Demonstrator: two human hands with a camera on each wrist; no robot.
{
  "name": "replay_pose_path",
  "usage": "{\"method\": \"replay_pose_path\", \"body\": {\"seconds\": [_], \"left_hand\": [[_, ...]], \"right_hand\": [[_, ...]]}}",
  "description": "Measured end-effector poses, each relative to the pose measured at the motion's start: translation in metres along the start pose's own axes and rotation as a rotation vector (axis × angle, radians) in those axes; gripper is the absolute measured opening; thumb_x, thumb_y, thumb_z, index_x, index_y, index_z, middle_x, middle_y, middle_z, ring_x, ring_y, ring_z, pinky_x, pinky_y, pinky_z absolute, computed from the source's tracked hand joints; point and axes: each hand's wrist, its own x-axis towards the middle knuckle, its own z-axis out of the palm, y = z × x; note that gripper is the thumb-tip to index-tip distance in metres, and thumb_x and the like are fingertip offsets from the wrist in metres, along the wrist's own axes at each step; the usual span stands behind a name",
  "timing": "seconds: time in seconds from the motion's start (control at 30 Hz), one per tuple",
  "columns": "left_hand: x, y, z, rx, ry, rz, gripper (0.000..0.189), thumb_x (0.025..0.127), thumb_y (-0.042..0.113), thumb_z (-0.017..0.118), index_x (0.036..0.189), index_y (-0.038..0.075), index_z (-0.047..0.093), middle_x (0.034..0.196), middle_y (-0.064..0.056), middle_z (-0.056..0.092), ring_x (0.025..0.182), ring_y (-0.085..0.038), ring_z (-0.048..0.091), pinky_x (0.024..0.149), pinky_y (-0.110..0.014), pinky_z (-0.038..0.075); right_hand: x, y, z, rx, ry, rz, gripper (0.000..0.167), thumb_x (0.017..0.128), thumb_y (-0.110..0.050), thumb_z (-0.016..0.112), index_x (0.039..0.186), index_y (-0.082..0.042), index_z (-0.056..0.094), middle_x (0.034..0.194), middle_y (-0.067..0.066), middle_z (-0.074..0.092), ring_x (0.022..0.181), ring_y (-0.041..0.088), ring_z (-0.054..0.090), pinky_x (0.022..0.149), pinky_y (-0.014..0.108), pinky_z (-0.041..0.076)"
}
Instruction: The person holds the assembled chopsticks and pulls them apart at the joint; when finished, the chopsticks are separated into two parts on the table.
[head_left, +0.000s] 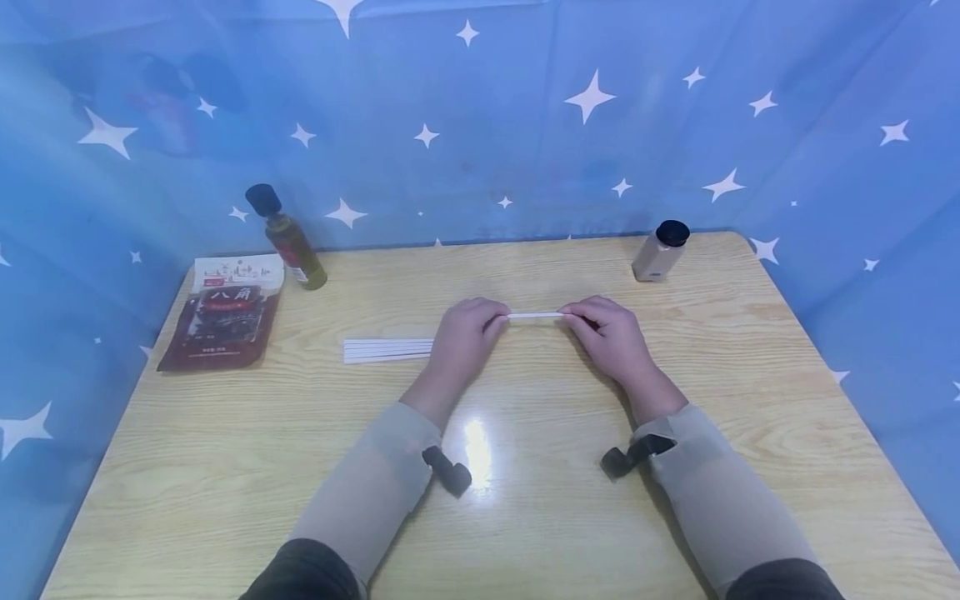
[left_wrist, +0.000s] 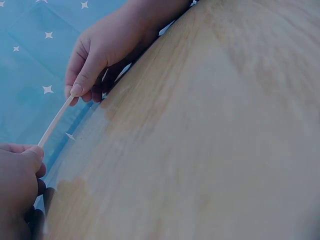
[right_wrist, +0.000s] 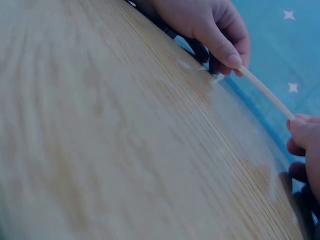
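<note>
A thin, straight white strip (head_left: 535,315) runs level between both hands over the middle of the table. My left hand (head_left: 467,333) pinches one end between thumb and forefinger. The other end is pinched by my right hand (head_left: 611,337). Seen from the left wrist, the strip (left_wrist: 55,121) slants up from the left hand (left_wrist: 17,185) to the right hand (left_wrist: 102,55). Left of the left hand lie several similar white strips (head_left: 386,350) side by side, their right ends hidden behind that hand. Whether they are paper or plastic I cannot tell.
A dark red spice pouch (head_left: 221,321) lies at the table's left edge. Beside it stands a dark-capped bottle (head_left: 296,250) of greenish-brown liquid. At the back right is a small shaker jar (head_left: 658,254) with a black lid. A blue starry curtain (head_left: 510,125) borders the wooden table (head_left: 540,517).
</note>
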Motion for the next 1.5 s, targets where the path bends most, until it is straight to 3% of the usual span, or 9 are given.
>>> {"method": "replay_pose_path", "body": {"seconds": [0.6,1.27,1.4,1.5], "left_hand": [[-0.002,-0.004,0.001,-0.061,0.013,0.013,0.017,0.107,0.02,0.069,0.116,0.011,0.08,0.115,-0.002,0.078,0.115,-0.019,0.071,0.104,-0.031,0.053],[0.001,-0.001,-0.001,-0.12,-0.031,-0.03,0.015,0.108,0.022,0.067,0.113,0.014,0.079,0.115,0.002,0.077,0.115,-0.016,0.07,0.102,-0.028,0.052],[0.001,0.001,-0.002,-0.086,-0.052,-0.027,0.016,0.108,0.022,0.066,0.113,0.014,0.079,0.114,0.002,0.076,0.113,-0.016,0.07,0.101,-0.029,0.053],[0.002,0.003,-0.002,0.025,-0.071,0.028,0.017,0.109,0.023,0.063,0.114,0.014,0.077,0.114,0.002,0.076,0.112,-0.018,0.069,0.105,-0.033,0.051]], "right_hand": [[0.003,0.0,-0.001,0.004,-0.039,0.006,0.016,0.103,-0.013,0.074,0.114,-0.007,0.083,0.105,0.01,0.078,0.102,0.03,0.07,0.091,0.049,0.055],[0.005,0.004,-0.008,0.001,-0.04,-0.003,0.012,0.1,-0.011,0.076,0.11,-0.01,0.084,0.101,0.005,0.077,0.096,0.022,0.069,0.084,0.04,0.054],[0.005,0.001,-0.007,-0.03,-0.028,-0.032,0.011,0.1,-0.01,0.077,0.109,-0.009,0.083,0.099,0.005,0.077,0.091,0.021,0.067,0.08,0.039,0.052],[0.006,-0.007,-0.001,-0.069,-0.07,-0.052,0.011,0.101,-0.014,0.076,0.109,-0.009,0.082,0.099,0.005,0.075,0.088,0.02,0.064,0.079,0.041,0.051]]}}
